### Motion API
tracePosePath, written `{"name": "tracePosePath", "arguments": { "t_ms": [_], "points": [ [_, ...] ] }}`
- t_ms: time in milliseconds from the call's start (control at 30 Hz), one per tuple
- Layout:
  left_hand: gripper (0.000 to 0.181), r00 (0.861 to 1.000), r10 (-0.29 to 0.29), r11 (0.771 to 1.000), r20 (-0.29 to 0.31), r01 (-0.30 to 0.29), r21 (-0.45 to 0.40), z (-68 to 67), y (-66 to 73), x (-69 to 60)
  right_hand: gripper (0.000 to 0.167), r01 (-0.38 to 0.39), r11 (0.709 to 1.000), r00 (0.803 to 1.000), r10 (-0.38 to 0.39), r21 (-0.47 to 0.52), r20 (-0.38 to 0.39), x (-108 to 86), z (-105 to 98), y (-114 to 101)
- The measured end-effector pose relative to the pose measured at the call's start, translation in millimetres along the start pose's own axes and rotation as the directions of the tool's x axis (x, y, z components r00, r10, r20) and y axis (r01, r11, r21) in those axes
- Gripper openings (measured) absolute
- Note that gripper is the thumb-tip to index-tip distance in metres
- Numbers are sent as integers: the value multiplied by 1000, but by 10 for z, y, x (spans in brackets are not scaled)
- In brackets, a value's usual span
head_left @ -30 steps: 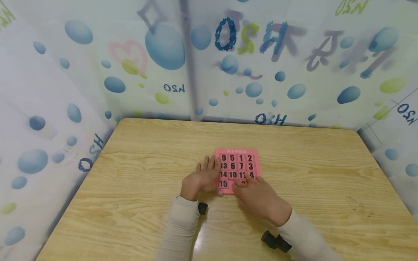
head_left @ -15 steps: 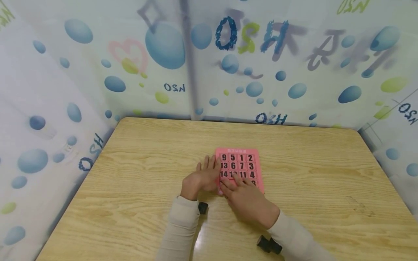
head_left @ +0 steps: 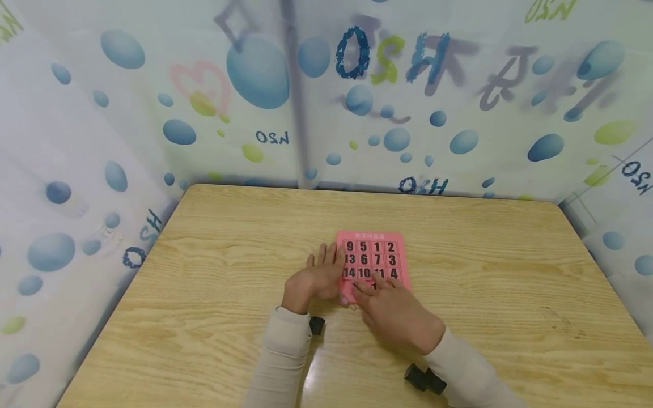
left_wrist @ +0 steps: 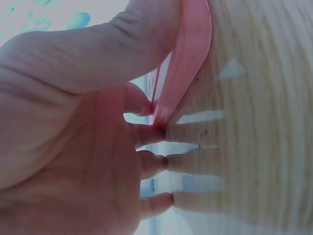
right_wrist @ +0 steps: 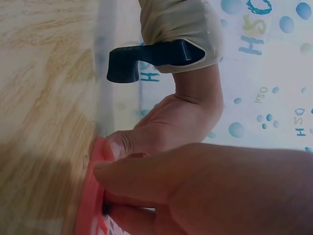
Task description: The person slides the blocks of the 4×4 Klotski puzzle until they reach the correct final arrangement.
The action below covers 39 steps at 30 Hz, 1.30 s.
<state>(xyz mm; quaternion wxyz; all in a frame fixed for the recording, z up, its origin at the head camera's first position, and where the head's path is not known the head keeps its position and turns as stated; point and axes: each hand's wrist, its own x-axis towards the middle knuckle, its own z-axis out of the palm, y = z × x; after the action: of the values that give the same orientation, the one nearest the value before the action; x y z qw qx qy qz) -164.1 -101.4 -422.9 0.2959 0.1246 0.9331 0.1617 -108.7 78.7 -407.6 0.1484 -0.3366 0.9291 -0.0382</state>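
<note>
A pink sliding number puzzle with black-numbered tiles lies flat on the wooden table. My left hand rests along its left side, fingers extended. In the left wrist view, the thumb lies against the puzzle's pink side edge, and the other fingertips touch the table. Over the bottom row, my right hand touches the tiles with its fingertips and hides most of that row. The bottom-left cell shows pink with no number. In the right wrist view, the right thumb sits just above the near edge, close to the left thumb.
The wooden table reaches back to a wall sheet printed with blue and green drops. Black wrist-worn devices sit under both sleeves, one beside the right forearm. A small loop sticks out at the puzzle's near edge.
My right hand moved left over the bottom-left cell, then slightly back right. Tile 15 has left that corner; a partly covered tile starting with 1 shows farther right. My left hand stayed put.
</note>
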Motion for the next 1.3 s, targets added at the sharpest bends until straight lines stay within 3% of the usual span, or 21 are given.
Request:
{"name": "tracePosePath", "arguments": {
  "t_ms": [367, 567, 700, 933, 1300],
  "points": [
    [115, 1000, -9, 1000, -6, 9, -11, 26, -23, 27, 42, -3, 1000, 1000, 3, -7, 0, -19, -48, 74],
    [116, 1000, -11, 1000, 11, 11, -5, 3, -3, 5, 40, 50, 999, 992, -53, -21, -117, 15, -3, 94],
    [115, 1000, -3, 1000, 7, 3, 10, 6, -5, 8, 43, 49, 999, 983, -49, -4, -178, 89, 53, 85],
    [114, 1000, 7, 1000, 9, -7, 30, -4, -7, -1, 47, 11, 1000, 988, -13, -14, -154, 182, 171, 77],
    [112, 1000, 6, 1000, 7, -6, 28, -5, 0, -1, 45, 33, 999, 985, -35, -20, -171, 168, 168, 71]
  ]
}}
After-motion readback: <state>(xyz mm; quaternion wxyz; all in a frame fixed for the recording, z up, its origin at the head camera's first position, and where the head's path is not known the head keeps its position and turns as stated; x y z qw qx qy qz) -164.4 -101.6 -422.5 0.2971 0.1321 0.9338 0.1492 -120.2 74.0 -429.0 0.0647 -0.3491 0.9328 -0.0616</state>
